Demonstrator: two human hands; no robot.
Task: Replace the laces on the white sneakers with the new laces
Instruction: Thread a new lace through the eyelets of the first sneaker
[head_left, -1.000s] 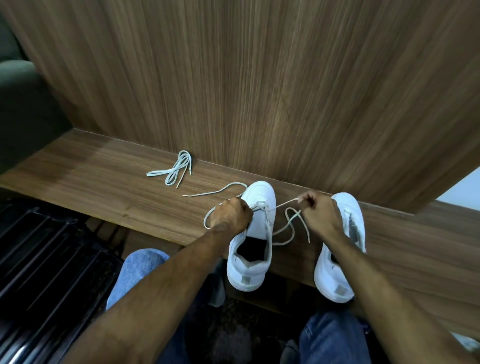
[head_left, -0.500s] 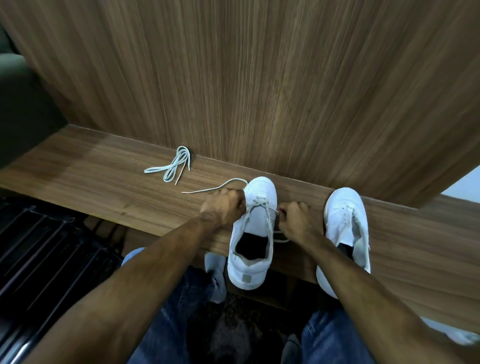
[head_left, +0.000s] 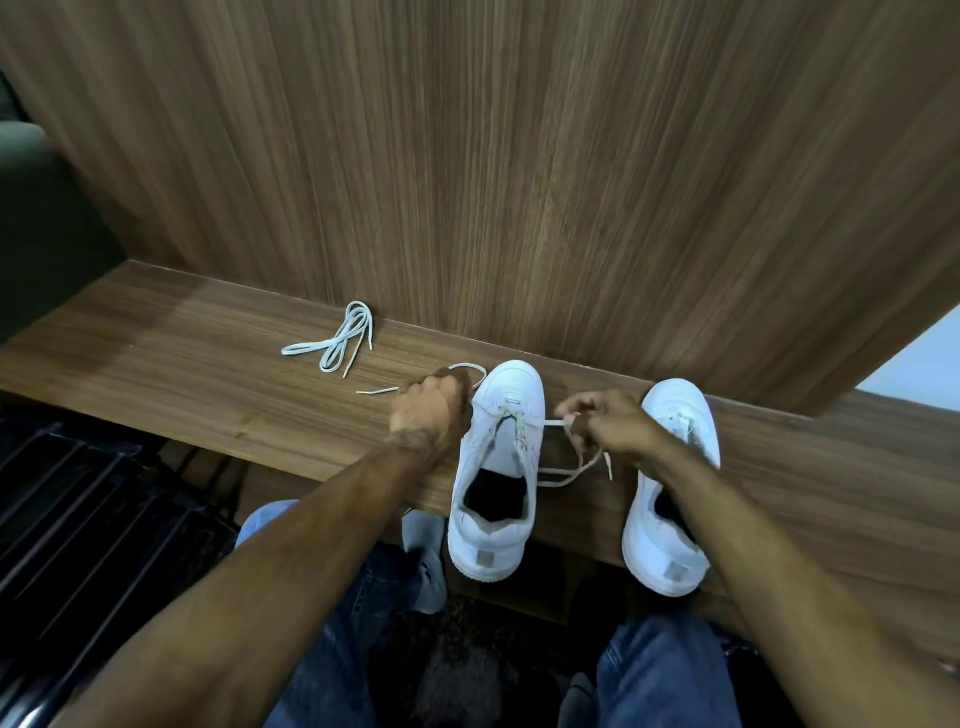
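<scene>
While the left sneaker (head_left: 496, 467) points toe to twelve o'clock, both hands (head_left: 431, 410) (head_left: 615, 428) apparently pinch its lace (head_left: 566, 475) ends.

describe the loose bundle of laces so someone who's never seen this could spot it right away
Start at the long wooden shelf that runs below the upright wood-grain panel. On its left part, close to the foot of the panel, lies a loosely looped pale lace bundle. Unlike the lace threaded in the left sneaker, it lies apart from both shoes, and no hand touches it.
</scene>
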